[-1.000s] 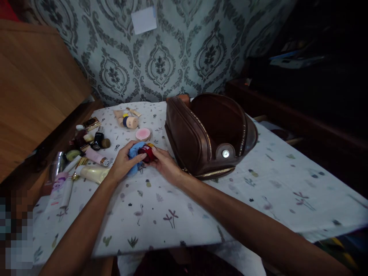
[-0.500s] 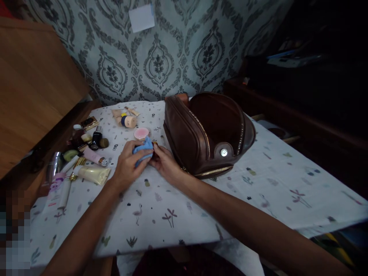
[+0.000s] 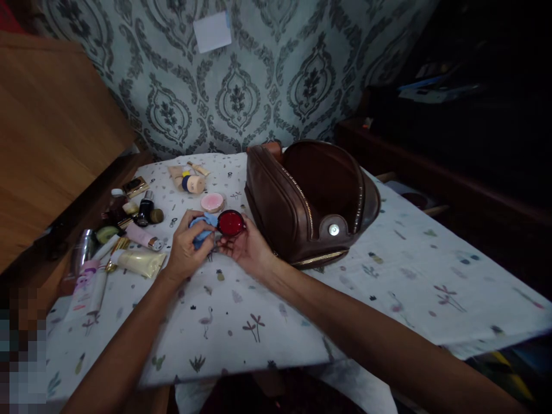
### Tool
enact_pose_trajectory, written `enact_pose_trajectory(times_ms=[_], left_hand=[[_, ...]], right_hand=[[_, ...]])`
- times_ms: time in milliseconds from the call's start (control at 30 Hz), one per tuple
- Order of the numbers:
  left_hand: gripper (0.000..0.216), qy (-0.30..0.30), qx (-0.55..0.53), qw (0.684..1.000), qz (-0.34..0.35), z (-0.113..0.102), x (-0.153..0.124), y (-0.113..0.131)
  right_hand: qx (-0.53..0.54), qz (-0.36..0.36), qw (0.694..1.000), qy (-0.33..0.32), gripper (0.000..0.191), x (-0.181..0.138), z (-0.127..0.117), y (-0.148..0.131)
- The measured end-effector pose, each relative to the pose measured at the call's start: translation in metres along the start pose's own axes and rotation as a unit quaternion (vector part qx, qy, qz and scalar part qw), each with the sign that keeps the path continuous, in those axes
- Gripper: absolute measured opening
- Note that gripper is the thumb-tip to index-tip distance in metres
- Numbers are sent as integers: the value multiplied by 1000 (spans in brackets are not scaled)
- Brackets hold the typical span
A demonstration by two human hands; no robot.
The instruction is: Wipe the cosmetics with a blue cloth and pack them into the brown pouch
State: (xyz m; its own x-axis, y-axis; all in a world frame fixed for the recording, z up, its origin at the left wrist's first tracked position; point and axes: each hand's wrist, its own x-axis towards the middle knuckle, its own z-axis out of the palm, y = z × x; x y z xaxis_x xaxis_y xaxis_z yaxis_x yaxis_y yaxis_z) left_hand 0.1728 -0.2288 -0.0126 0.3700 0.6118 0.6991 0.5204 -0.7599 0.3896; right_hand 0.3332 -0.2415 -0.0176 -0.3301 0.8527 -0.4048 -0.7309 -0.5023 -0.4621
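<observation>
A round compact [image 3: 230, 222] with a glossy red face and dark rim is held up over the table by my right hand [image 3: 252, 247], its fingers under and beside the rim. My left hand [image 3: 188, 244] grips a crumpled blue cloth [image 3: 202, 227] just left of the compact, its fingertips close to the rim. Behind them a pink round compact [image 3: 213, 202] lies on the patterned tablecloth [image 3: 233, 339]. Right of my hands stands a brown leather toiletry bag [image 3: 280, 213], unzipped, with a dark interior.
On the left lie several cosmetics, among them a cream tube [image 3: 142, 261], a pink tube [image 3: 142, 234] and a dark bottle [image 3: 145, 208]. A beige bottle [image 3: 193, 184] lies farther back. A wooden panel [image 3: 56, 126] borders the left side and a patterned wall [image 3: 237, 98] the back.
The compact, mostly hidden by the cloth and fingers before, now shows its red face toward me. The blue cloth and my left hand have shifted slightly left, away from it.
</observation>
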Motion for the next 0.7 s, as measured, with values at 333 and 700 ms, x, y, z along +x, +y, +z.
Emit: enact_pose_trajectory(times_ms=[333, 700], left_hand=[[24, -4, -16, 999, -30, 1, 2, 8], [23, -21, -70, 973, -221, -2, 4, 2]], right_hand=[[-21, -49, 999, 5, 35, 1, -2, 5], [-214, -298, 930, -30, 45, 3, -10, 12]])
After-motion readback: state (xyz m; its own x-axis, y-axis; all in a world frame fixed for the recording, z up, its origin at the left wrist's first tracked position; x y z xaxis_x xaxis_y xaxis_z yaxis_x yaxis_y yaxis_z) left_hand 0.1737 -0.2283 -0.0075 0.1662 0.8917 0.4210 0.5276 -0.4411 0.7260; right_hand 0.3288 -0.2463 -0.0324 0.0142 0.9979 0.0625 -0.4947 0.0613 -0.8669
